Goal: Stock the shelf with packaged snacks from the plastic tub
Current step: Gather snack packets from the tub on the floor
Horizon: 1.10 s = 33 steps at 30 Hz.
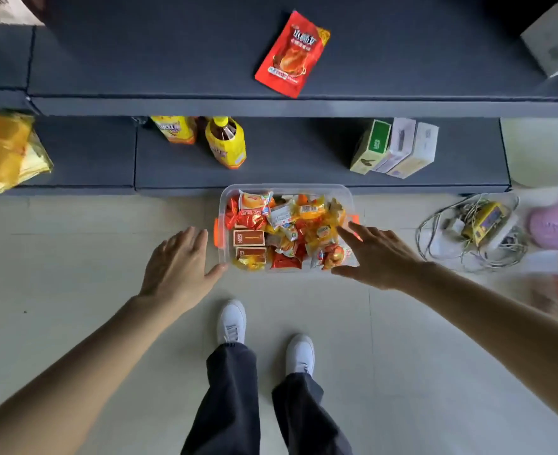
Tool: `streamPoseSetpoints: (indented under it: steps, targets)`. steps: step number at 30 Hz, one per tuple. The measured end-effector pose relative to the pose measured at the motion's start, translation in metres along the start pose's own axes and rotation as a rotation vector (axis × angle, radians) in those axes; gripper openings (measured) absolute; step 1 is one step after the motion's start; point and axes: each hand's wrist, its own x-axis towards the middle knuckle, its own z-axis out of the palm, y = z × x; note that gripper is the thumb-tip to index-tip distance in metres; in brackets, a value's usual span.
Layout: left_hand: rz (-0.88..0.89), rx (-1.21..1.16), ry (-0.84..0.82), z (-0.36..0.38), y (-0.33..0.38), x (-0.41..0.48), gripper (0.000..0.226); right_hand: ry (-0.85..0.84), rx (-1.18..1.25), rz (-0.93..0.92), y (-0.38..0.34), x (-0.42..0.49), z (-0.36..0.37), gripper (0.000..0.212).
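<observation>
A clear plastic tub (286,188) with orange latches stands on the floor against the lower shelf (271,152), full of several red, orange and yellow snack packets (280,231). My left hand (180,264) hovers open at the tub's left side, fingers spread, holding nothing. My right hand (377,254) is open over the tub's right edge, its fingertips above the packets. One red snack pouch (292,54) lies flat on the upper shelf (172,60).
The lower shelf carries two yellow bottles (225,142), three small boxes (395,147) and yellow bags (5,149) at the left. A white box (553,41) sits on the upper shelf's right end. Tangled cables with a yellow device (477,224) lie on the floor right of the tub. My feet (264,333) stand below it.
</observation>
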Motion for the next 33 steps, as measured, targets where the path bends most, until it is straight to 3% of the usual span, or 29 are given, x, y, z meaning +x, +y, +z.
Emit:
streamPoseSetpoints:
  steps: [10, 15, 19, 26, 30, 33]
  targets:
    - [-0.147, -0.110, -0.214, 0.131, -0.011, 0.034, 0.072, -0.054, 0.243, 0.084, 0.037, 0.084, 0.114, 0.083]
    - [-0.243, -0.337, -0.141, 0.181, -0.006, 0.047, 0.066, -0.002, 0.260, 0.072, 0.058, 0.137, 0.159, 0.074]
    - [-0.356, -0.611, 0.047, 0.212, 0.006, 0.063, 0.053, 0.123, 0.162, 0.024, 0.071, 0.172, 0.184, 0.067]
    - [-0.301, -0.838, 0.132, 0.232, 0.049, 0.071, 0.033, 0.212, 0.058, -0.090, 0.094, 0.202, 0.197, 0.036]
    - [-0.250, -0.974, 0.085, 0.223, 0.065, 0.074, 0.036, 0.131, 0.400, 0.006, 0.096, 0.193, 0.170, 0.035]
    - [-0.146, -0.985, -0.014, 0.212, 0.072, 0.078, 0.058, 0.022, 0.654, -0.050, 0.089, 0.180, 0.140, 0.029]
